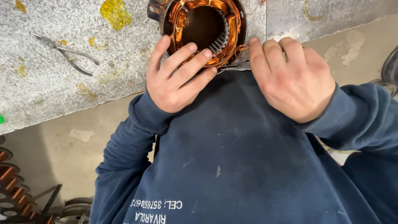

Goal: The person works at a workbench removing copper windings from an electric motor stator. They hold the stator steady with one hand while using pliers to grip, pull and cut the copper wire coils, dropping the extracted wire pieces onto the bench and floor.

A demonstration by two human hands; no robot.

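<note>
Navy sweatshirt [232, 157] fills the foreground. Left hand [174, 79] lies open, fingers spread on the copper-wound stator [203, 29], which stands on the grey surface [62, 83] with its bore axis vertical. Right hand [294, 79] curls, pressing a thin metal tool [234, 65] against the stator's near rim. Pliers [66, 54] lie well apart.

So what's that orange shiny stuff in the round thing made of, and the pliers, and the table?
The coils look like copper wire: glossy orange strands, probably varnished. The toothed ring inside seems to be dull grey steel, with thin stacked ridges. The pliers look like bare grey metal, slightly shiny. The table looks like speckled grey stone or concrete, rough and stained with yellow paint.
</note>
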